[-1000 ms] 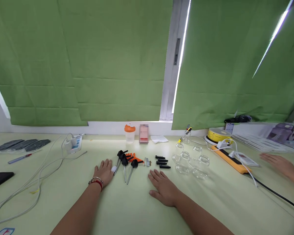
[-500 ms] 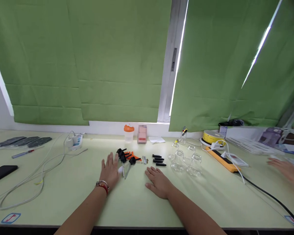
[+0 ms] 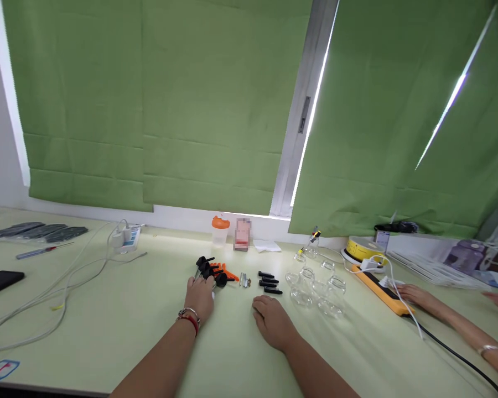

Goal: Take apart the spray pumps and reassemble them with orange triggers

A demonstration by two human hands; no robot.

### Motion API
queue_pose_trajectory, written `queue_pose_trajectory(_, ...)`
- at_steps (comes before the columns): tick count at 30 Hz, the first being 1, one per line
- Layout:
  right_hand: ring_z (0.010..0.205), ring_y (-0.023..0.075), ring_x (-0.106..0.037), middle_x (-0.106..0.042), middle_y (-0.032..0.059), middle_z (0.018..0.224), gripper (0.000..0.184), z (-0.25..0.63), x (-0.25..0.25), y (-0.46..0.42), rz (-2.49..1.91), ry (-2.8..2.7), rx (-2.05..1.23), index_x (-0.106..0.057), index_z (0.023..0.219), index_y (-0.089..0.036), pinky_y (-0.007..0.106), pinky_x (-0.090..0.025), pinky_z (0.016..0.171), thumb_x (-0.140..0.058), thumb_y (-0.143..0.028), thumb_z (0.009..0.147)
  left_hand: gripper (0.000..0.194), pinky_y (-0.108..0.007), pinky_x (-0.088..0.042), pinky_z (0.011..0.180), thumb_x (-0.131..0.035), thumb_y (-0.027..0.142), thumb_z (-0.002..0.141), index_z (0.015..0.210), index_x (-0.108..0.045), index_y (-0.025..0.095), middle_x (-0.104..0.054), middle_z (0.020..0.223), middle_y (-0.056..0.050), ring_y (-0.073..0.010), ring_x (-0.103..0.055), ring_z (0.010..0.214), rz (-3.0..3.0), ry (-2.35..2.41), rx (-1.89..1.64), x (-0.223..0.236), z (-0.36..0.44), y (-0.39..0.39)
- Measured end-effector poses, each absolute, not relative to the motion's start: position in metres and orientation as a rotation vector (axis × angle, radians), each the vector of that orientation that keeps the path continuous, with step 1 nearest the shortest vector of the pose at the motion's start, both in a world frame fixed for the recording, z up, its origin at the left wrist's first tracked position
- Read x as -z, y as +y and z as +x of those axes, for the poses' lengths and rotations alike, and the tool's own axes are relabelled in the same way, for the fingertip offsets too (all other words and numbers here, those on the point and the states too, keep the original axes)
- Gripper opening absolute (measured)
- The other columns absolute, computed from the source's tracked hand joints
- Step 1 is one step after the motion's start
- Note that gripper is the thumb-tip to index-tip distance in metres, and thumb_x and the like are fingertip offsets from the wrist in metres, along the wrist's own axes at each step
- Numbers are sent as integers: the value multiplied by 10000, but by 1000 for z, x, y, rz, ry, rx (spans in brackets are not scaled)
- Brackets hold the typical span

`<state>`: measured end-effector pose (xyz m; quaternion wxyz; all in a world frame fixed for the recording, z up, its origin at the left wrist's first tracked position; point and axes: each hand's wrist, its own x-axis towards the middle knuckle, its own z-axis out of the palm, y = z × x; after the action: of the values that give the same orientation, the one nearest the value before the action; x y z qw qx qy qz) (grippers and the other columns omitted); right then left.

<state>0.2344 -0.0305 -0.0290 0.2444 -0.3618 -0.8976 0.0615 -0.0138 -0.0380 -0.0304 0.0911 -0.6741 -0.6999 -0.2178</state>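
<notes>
My left hand point(image 3: 200, 299) is bent over the thin stems of several black-topped parts point(image 3: 209, 271), its fingers curled around at least one stem. A small white piece shows at its side, partly hidden by the hand. Orange plastic pieces point(image 3: 228, 273) lie just behind and to the right of these parts. My right hand point(image 3: 271, 320) rests on the table with its fingers bent in and nothing visible in them. Beyond it are several short black handle-like pieces point(image 3: 269, 283) in a row and slim metal rods point(image 3: 244, 280).
Clear glass vessels point(image 3: 332, 296) stand to the right, near an orange power strip point(image 3: 382, 293) with white cables. Another person's hand point(image 3: 417, 296) is at that strip. At the back are an orange-lidded cup point(image 3: 220, 232) and a pink box point(image 3: 242, 235). Cables point(image 3: 66, 287) sprawl left.
My left hand has moved onto the black-topped parts and curled its fingers. My right hand has gone from spread flat to bent fingers. The other person's arm has reached in toward the power strip.
</notes>
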Motion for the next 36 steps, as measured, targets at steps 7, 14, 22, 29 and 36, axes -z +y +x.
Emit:
queue_pose_trajectory(7, 971, 193, -530, -628, 56, 1030, 197, 235, 31, -24, -970, -2430, -186, -623, 920, -184, 315, -358, 875, -446, -164, 836, 426, -373, -340, 875, -401, 32, 738, 1124, -541, 144, -635, 852, -80, -227, -557, 880, -2082, -2039, 773, 28, -11, -42)
queue_pose_trajectory(14, 822, 192, -545, -614, 67, 861, 231, 233, 42, -6, -1189, -2181, -228, -622, 888, -180, 307, -419, 745, -394, -217, 865, 355, -288, -437, 714, -378, 113, 803, 1101, -561, 179, -632, 921, -69, -186, -585, 801, -2392, -2062, 1033, 27, 4, -53)
queue_pose_trajectory(22, 616, 119, -477, -567, 41, 884, 413, 195, 38, 0, -992, -2022, -648, -589, 1129, -194, 249, -440, 609, -564, -414, 781, 223, -269, -447, 638, -455, 207, 779, 961, -582, 188, -587, 746, -25, -156, -550, 682, -2490, -1909, 1370, 30, 4, -51)
queue_pose_trajectory(29, 581, 112, -453, -536, -6, 666, 311, 189, 33, -5, -906, -1806, -1144, -601, 798, -157, 217, -355, 528, -564, -464, 764, 443, -248, -476, 557, -615, 343, 685, 1070, -466, 182, -539, 878, -30, -119, -558, 648, -2196, -2042, 2157, 15, 12, -53)
queue_pose_trajectory(36, 532, 110, -431, -501, -13, 586, 414, 174, 34, -20, -790, -1738, -1331, -566, 730, -159, 233, -348, 522, -432, -537, 835, 349, -311, -489, 797, -436, 418, 842, 1078, -518, 174, -616, 984, -77, -182, -583, 919, -2802, -1925, 1981, 14, 28, -57)
